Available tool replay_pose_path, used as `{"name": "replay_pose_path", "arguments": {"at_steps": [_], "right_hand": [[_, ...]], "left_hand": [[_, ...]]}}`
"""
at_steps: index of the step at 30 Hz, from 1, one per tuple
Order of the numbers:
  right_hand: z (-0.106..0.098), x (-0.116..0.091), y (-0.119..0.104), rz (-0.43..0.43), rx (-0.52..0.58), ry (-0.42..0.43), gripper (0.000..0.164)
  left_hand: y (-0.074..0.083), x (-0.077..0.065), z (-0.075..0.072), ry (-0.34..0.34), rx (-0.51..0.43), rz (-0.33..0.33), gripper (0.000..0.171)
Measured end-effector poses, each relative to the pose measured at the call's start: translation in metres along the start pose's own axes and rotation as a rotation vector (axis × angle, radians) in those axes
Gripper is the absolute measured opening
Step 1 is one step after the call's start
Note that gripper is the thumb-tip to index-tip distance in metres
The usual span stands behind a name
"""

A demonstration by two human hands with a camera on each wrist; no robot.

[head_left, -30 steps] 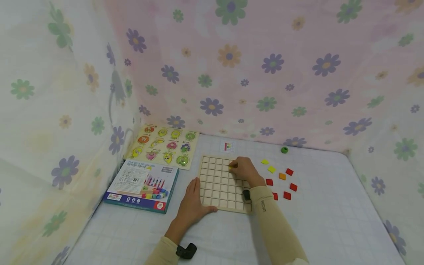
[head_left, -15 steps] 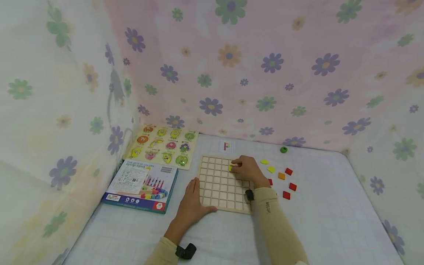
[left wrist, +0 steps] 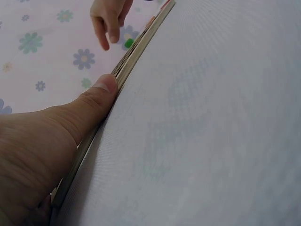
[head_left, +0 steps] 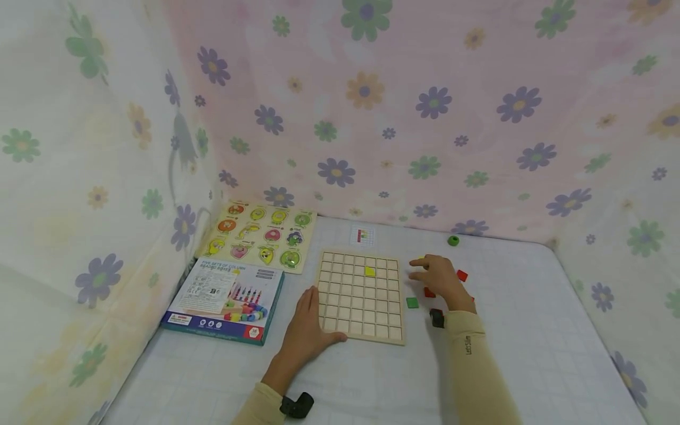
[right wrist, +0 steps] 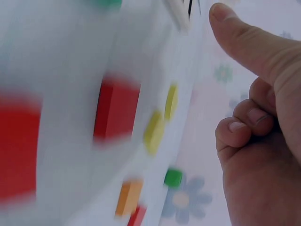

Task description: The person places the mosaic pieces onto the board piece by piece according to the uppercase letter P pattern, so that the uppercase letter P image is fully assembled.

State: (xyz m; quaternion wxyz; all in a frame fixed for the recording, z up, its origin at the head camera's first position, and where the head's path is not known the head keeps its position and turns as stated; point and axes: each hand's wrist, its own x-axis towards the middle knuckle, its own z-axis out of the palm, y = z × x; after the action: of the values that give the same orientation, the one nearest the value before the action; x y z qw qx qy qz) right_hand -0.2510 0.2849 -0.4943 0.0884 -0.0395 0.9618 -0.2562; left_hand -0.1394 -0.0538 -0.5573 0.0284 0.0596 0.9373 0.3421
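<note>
A wooden grid board (head_left: 340, 298) lies in the middle of the table, with one yellow tile (head_left: 369, 271) in a square of its second row from the back. My left hand (head_left: 307, 333) rests at its near left corner, fingers straight along the left side. In the left wrist view the thumb (left wrist: 96, 101) presses on the board's edge. Over the loose tiles right of the board hovers my right hand (head_left: 441, 280), holding nothing, thumb and forefinger apart. Around it are red tiles (right wrist: 117, 110), yellow tiles (right wrist: 154, 133), an orange tile (right wrist: 129, 197) and a green tile (head_left: 412, 303).
A small pattern card (head_left: 362, 235) lies behind the board. Left of it are a beaded-boxes toy box (head_left: 220, 298) and a fruit puzzle board (head_left: 255, 236). A round green bead (head_left: 453, 241) sits at the back right. Flowered cloth walls (head_left: 393, 88) enclose the table.
My right hand has let go of the yellow tile on the board and moved right over the loose tiles. The green tile beside the board has come into view. My left hand has stayed put.
</note>
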Motion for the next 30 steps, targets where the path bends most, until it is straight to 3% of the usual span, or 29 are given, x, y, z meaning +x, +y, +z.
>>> {"name": "replay_pose_path", "arguments": {"at_steps": [10, 15, 24, 30], "right_hand": [[-0.027, -0.029, 0.052, 0.037, -0.019, 0.031, 0.047], [-0.034, -0.033, 0.072, 0.129, -0.016, -0.002, 0.051], [-0.033, -0.037, 0.086, 0.236, -0.024, -0.058, 0.05], [-0.032, -0.036, 0.089, 0.227, -0.053, -0.045, 0.048]], "left_hand": [[0.0, 0.0, -0.002, 0.002, -0.008, -0.003, 0.135], [0.0, 0.002, -0.001, 0.016, 0.004, 0.003, 0.135], [-0.003, 0.001, 0.001, -0.006, 0.009, -0.015, 0.139], [-0.002, 0.0, 0.002, -0.009, 0.006, -0.007, 0.138]]}}
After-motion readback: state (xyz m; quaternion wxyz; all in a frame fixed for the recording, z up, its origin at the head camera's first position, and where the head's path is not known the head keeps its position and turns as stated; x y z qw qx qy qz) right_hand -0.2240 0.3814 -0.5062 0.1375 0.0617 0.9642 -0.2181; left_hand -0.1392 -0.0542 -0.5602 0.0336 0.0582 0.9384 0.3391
